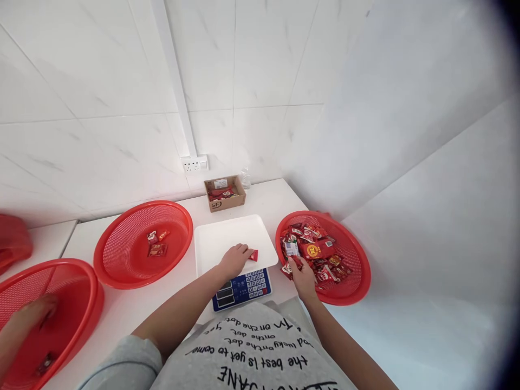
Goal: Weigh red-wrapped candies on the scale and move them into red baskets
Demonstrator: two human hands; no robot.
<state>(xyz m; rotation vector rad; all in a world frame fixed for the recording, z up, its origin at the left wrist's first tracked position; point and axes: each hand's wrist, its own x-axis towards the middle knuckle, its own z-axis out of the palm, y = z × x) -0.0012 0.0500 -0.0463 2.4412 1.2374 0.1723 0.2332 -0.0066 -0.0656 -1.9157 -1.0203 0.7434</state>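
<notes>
Your left hand (234,260) rests on the white scale tray (221,238), fingers loosely curled, tips touching or just beside a small red candy packet (254,255) lying on the tray's right part; whether they pinch it you cannot tell. The tray sits on a scale with a blue keypad panel (244,288) facing you.

Your right hand (303,277) reaches over the near left rim of the right red basket (353,290), fingers closed around a red wrapped sweet (296,262). That basket holds a heap of mixed red packets (314,250).

Left of the scale, a second red basket (122,260) holds three small packets (156,244). At the far left a third red basket (77,303) is in view, with another person's hand (32,314) inside it, blurred.

At the back of the white counter (134,309), by the tiled wall: a small cardboard box (225,193) with red packets, a clear bottle (245,177) beside it, a wall socket (194,163) above.
</notes>
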